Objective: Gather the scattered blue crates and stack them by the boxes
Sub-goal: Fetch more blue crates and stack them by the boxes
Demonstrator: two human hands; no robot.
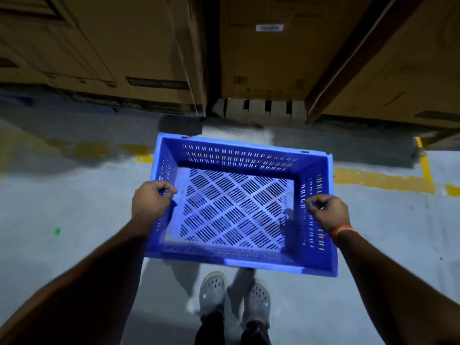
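facing a wall of big cardboard boxes (139, 51), w/ the person standing on a grey concrete floor (49, 195) just short of them. the boxes fill the whole top of the view, so this looks like the drop spot the task means. a worn yellow floor line (383, 180) runs across in front of the boxes and turns a corner at right, prob marking the storage bay edge.

next down in size: the blue crate (239, 205), empty, open side up, carried level above the floor betw the person and the boxes, over the feet. its shadow falls on the concrete below, so it's not set down yet. held flat and centred prob so it can go straight down w/o tipping. no other crates in view, so can't tell if a stack has been started here.

left hand (151, 200) is clenched over the crate's left rim, fingers curled onto the edge. right hand (328, 212) grasps the right rim the same way. one hand per short side balances the load and keeps the long sides free.

grey clogs (214, 292) point at the boxes. smallest: an orange wristband (342, 231) on the right wrist, a white label (269, 27) on the middle box, and a green speck (57, 231) on the floor at left.
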